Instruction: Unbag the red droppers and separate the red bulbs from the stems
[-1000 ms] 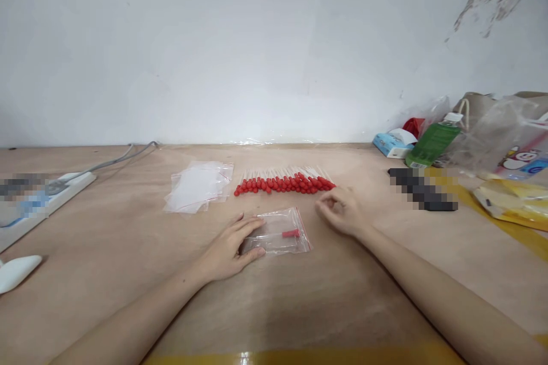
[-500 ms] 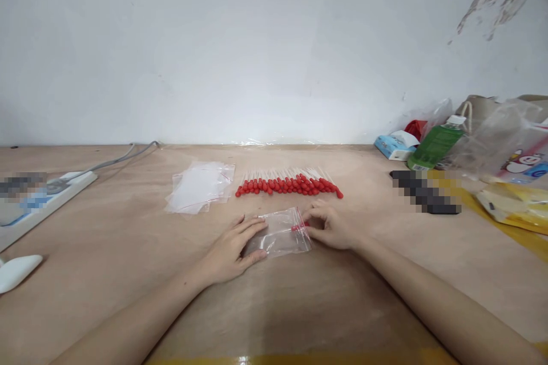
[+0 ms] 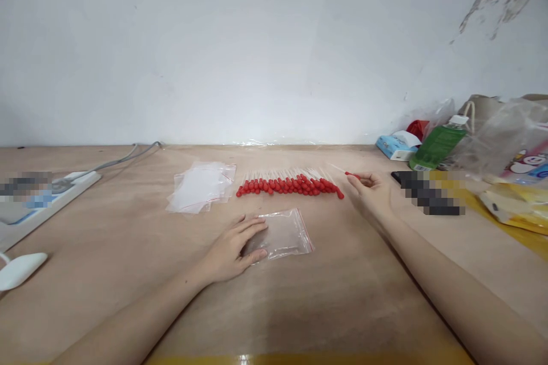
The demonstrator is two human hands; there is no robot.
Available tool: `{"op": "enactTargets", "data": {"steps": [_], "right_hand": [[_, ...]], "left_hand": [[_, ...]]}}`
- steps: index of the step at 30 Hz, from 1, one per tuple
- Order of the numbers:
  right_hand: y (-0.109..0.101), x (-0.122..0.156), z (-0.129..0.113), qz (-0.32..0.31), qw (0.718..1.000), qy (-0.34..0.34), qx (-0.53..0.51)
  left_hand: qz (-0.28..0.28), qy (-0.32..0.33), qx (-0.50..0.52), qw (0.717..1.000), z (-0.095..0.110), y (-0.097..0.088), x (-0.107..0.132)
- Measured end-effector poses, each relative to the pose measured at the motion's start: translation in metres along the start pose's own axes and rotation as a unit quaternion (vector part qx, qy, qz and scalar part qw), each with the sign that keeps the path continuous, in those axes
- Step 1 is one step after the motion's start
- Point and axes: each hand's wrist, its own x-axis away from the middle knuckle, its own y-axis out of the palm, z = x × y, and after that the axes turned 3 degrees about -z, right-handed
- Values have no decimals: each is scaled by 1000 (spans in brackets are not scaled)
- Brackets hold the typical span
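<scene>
A small clear zip bag [image 3: 286, 234] with a red seal strip lies flat on the wooden table [image 3: 325, 296]. My left hand [image 3: 233, 245] rests on the bag's left end, fingers stretched out flat. Behind it lies a row of red-tipped sticks [image 3: 289, 183]. To the right of that row, my right hand [image 3: 369, 191] is palm up, with its fingers curled round one red-tipped stick [image 3: 347, 173].
A pile of empty clear bags [image 3: 200, 187] lies left of the sticks. A white power strip [image 3: 51, 194] and a white mouse [image 3: 19, 270] are at the left. At the right are a green bottle [image 3: 436, 145], a tissue pack [image 3: 396, 147], plastic bags [image 3: 509, 142] and a blurred dark object [image 3: 432, 194].
My right hand went to the bag's open end, drew out the red-tipped stick that lay inside, and carried it up and right beside the row. The left hand stayed on the bag.
</scene>
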Motion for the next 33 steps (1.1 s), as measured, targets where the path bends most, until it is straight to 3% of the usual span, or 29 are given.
{"op": "enactTargets", "data": {"steps": [5,10,17,20,22,23,24,26,28,31,33], "right_hand": [[9,7,10,-68,997,3,36],[5,7,10,-126,977,-8,173],[4,1,22,-116,976,-51,177],[5,7,13,-37,973,-125,189],[7,19,-2,9,956,-222,190],[8,29,-11,0,944,-271,188],[11,39,-20,-38,935,-305,179],[18,63,-39,-187,903,-353,157],[25,84,-53,-354,841,-375,163],[32,99,-62,-479,764,-376,213],[33,100,-63,-524,733,-351,256]], "left_hand": [[5,6,7,1000,1,0,0],[0,2,8,1000,1,0,-1],[-4,0,4,1000,1,0,0],[-4,0,4,1000,1,-1,0],[-4,-1,4,1000,2,-1,-1],[-5,-2,3,1000,2,-2,-1],[-6,-3,2,1000,2,-2,-1],[-8,-5,-1,1000,3,-2,-2],[-9,-7,-6,1000,2,-1,-2],[-9,-10,-10,1000,2,-1,-1],[-8,-8,-6,1000,2,-1,0]]}}
